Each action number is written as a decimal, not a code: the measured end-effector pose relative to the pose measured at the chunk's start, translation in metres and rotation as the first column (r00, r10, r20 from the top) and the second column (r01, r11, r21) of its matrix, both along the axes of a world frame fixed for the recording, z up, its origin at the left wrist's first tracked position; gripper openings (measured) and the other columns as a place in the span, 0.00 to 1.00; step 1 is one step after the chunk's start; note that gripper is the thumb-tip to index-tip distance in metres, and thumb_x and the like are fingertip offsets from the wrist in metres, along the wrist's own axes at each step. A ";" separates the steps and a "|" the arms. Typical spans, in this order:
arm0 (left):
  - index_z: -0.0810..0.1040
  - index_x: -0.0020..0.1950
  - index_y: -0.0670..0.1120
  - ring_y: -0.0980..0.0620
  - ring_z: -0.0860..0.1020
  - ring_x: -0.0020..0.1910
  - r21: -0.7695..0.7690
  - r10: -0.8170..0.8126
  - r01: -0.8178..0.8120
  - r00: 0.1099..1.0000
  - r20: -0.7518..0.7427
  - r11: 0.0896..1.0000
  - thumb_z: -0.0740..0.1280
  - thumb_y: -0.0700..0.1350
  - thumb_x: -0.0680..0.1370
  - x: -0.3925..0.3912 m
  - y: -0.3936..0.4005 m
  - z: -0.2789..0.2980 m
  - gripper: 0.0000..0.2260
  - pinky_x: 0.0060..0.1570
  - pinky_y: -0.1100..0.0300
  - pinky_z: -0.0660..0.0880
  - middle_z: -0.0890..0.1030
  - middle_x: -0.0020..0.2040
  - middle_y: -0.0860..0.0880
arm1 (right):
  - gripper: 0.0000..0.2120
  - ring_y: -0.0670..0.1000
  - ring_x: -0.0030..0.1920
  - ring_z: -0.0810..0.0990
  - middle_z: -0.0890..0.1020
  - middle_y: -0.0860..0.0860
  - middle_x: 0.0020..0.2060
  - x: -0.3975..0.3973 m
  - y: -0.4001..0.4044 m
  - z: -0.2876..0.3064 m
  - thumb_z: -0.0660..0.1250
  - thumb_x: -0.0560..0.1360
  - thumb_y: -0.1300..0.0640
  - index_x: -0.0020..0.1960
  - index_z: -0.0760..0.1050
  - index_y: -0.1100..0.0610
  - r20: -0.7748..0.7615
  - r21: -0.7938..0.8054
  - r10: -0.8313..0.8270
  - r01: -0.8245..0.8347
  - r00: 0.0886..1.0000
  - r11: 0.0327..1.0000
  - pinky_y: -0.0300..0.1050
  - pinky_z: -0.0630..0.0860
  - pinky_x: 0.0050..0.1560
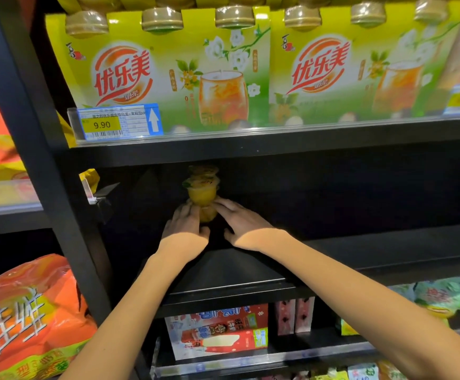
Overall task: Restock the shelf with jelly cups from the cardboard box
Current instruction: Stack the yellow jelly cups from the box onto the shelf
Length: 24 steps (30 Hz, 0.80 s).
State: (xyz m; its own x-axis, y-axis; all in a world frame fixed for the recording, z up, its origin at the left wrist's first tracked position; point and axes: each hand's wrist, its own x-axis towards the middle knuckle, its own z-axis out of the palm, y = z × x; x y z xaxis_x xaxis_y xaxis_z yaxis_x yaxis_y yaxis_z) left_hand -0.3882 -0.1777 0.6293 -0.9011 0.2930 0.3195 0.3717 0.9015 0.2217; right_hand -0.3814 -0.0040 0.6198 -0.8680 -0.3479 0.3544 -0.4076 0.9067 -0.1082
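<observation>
Bright upper shelf (250, 144), dim shadowed recess below, soft blur, wide-angle bending at edges

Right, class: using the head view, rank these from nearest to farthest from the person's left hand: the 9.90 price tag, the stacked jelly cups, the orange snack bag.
1. stacked jelly cups: touching the left hand, on the dark middle shelf.
2. 9.90 price tag: up-left, on the upper shelf's edge.
3. orange snack bag: far down-left, beyond the upright.
</observation>
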 end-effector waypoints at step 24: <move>0.72 0.64 0.45 0.47 0.73 0.60 0.144 -0.795 0.824 0.566 -0.218 0.548 0.60 0.44 0.73 0.255 0.276 -0.047 0.19 0.58 0.50 0.71 0.76 0.60 0.47 | 0.24 0.59 0.63 0.74 0.77 0.58 0.61 0.313 0.241 -0.042 0.66 0.72 0.53 0.66 0.74 0.60 0.129 -0.152 -0.631 0.644 0.765 0.750 0.54 0.70 0.66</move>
State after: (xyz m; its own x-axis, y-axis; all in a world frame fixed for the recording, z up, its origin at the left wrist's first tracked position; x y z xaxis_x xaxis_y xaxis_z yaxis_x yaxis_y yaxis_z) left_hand -0.1331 0.0984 0.5826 -0.2673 0.7935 0.5467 0.9545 0.1404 0.2630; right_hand -0.0687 0.2375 0.5777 -0.8883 0.3578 0.2881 0.2723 0.9152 -0.2969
